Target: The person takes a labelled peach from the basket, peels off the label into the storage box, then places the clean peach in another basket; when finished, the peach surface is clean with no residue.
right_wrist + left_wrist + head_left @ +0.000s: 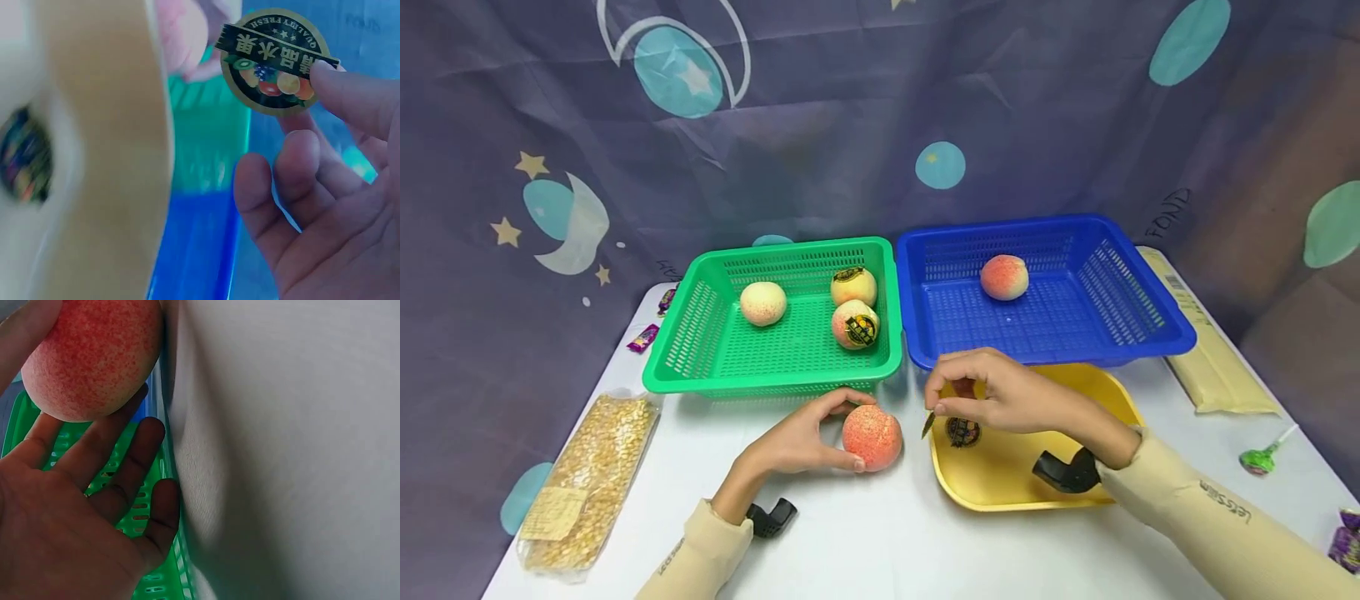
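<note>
Baskets, a green plastic one left and a blue plastic one right, are seen behind. A round red speckled peach is held on the white table by the left hand. A round gold-edged fruit sticker is pinched by the right hand over the yellow plastic tray.

From my head view the sticker in the right hand is edge-on and too small to read. My right wrist view shows its face, but the fingertip covers part of the print, and the yellow tray beside it is a blur, with a dark smeared patch I can't identify. In the left wrist view the peach is cut off by the top edge, and the left hand hides most of the green basket. At the table's right edge, the purple wrappers are cropped.
</note>
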Available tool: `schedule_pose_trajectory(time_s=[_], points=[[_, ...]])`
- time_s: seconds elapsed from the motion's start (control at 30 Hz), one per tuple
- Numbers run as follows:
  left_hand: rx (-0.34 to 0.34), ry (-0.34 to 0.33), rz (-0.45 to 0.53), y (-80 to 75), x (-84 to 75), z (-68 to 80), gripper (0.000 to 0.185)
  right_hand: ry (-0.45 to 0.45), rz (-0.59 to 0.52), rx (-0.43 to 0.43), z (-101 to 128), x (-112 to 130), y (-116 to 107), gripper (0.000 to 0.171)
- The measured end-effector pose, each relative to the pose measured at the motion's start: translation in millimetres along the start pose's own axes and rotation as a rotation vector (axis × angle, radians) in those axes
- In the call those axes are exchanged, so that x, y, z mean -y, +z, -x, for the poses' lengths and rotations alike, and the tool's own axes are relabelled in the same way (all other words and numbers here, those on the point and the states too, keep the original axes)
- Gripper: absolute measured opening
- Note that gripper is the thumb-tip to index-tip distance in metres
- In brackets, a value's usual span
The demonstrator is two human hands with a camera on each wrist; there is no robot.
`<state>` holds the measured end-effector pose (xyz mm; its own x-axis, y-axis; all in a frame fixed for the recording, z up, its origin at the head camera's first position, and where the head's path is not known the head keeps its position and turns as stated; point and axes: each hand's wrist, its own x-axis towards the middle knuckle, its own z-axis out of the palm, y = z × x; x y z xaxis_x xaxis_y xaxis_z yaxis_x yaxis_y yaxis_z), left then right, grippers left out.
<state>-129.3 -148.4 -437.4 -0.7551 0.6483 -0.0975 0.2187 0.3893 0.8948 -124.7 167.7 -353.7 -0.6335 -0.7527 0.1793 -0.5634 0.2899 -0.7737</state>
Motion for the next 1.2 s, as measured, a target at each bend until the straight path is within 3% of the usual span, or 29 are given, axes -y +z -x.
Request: schedule_pose_trajectory(time_s=[0.2,0.4,0.57,0.97,1.2], points=[[0.03,0.001,0.0,-3.5,-1.9,-2.7,0.075,0.124,0.057,0.005,38,-12,-19,0.011],[0.046,0.007,-0.011,-8.4,-3.2,-1.9,0.074,0.222,0.125,0.069,56,-29,-26,0.017],[0.053,0.008,-0.014,-8.4,-3.1,-3.8,0.075,0.279,0.113,0.111,65,-41,-29,0.017],[0.061,0.01,-0.017,-7.2,-4.1,-4.5,0.078,0.331,0.061,0.145,72,-55,-32,0.032],[0.062,0.019,-0.015,-7.2,-2.9,-4.5,0.078,0.297,0.1,0.132,74,-56,-33,0.035]])
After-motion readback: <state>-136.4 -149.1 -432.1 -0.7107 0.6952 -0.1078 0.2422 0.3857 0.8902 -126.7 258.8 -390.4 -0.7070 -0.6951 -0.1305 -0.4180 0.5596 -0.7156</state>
